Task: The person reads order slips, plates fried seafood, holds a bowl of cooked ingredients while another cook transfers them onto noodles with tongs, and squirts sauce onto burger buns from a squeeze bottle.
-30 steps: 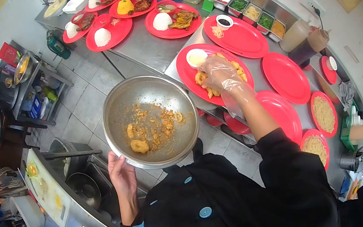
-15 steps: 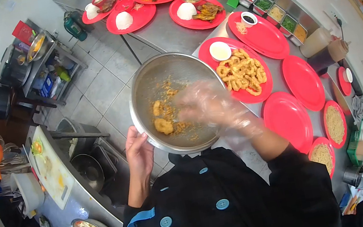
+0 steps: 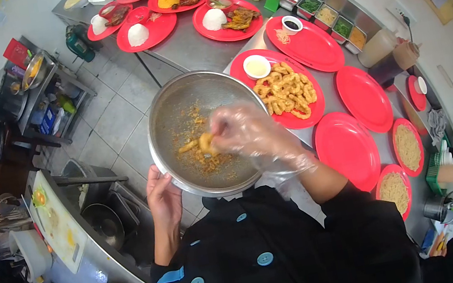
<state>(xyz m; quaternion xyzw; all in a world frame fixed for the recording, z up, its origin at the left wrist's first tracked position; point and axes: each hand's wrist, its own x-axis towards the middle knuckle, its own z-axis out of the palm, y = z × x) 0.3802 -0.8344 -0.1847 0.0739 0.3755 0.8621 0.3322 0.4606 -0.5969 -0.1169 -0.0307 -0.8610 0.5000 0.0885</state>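
My left hand (image 3: 164, 196) grips the near-left rim of a round metal mesh strainer (image 3: 169, 106), thumb over the edge. Inside it lie golden crumbs and a few fried pieces. My right hand (image 3: 252, 131), in a clear plastic glove, reaches into the strainer and pinches a fried ring (image 3: 207, 143) just over the crumbs. Right of the strainer, a red oval plate (image 3: 239, 77) carries a heap of fried rings (image 3: 289, 93) and a white cup of pale sauce (image 3: 257, 66).
Bare red plates (image 3: 347, 150) and plates of noodles (image 3: 408, 147) line the right counter. Rice-and-meat plates (image 3: 162, 31) stand at the back. Metal topping tins (image 3: 327, 16) and sauce bottles (image 3: 400, 59) edge the wall. A cutting board (image 3: 56, 223) lies left.
My right hand, blurred before, has closed on a fried ring in the strainer. The view has shifted slightly, so the surroundings appear farther left.
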